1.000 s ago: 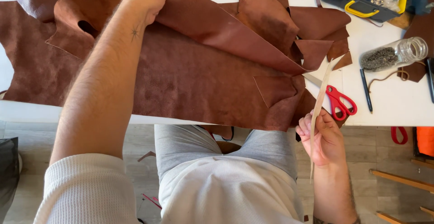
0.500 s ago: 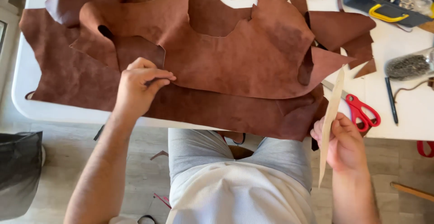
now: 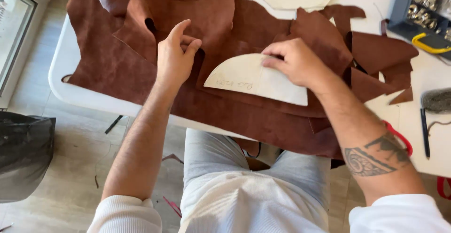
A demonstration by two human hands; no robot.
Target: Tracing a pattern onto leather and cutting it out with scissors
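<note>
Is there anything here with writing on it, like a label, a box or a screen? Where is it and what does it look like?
Paper pattern: cream half-circle with faint handwriting, lying on the brown leather, under the right hand.
Organiser box: dark blue, far right corner of the white table, holding shiny metal bits; no label readable.
No screens or signs in view.

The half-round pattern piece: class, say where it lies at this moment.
In the head view the pattern lies flat on the brown leather, centre-right, under the right hand and beside the left hand.
</note>
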